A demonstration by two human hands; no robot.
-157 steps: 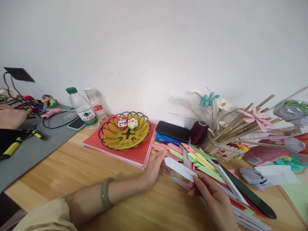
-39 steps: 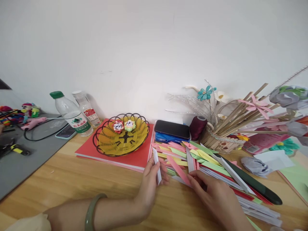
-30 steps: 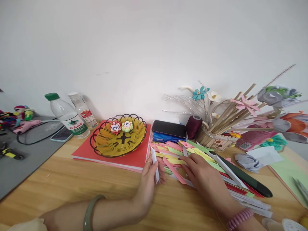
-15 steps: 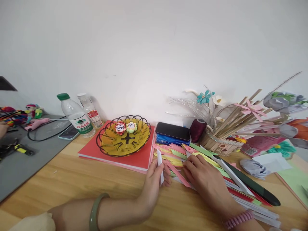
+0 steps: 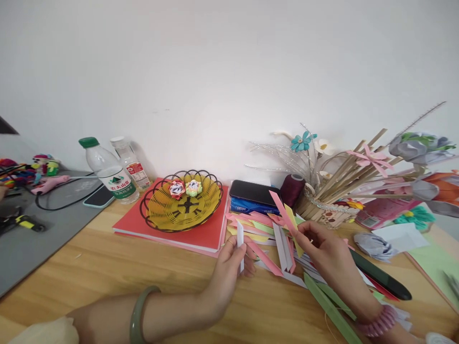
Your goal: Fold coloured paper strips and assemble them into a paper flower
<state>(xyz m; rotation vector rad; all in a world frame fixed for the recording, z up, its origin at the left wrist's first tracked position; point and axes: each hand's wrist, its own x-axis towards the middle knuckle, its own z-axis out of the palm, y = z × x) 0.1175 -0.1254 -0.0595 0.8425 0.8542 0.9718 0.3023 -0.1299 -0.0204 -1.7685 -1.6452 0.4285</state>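
While the left hand pinches a folded white strip upright near the tabletop's front edge, the right hand grips a pink strip and a yellow strip, lifting them from the heap of paper strips. Loose neighbours may drag along and slide off, and a tight pinch may crease the folds.

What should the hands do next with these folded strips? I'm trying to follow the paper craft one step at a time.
Probably bring the two hands together. The left hand holds a white strip upright, while the right hand has pink and yellow strips lifted off the pile, apart from the white one. Joining them seems the likely move.
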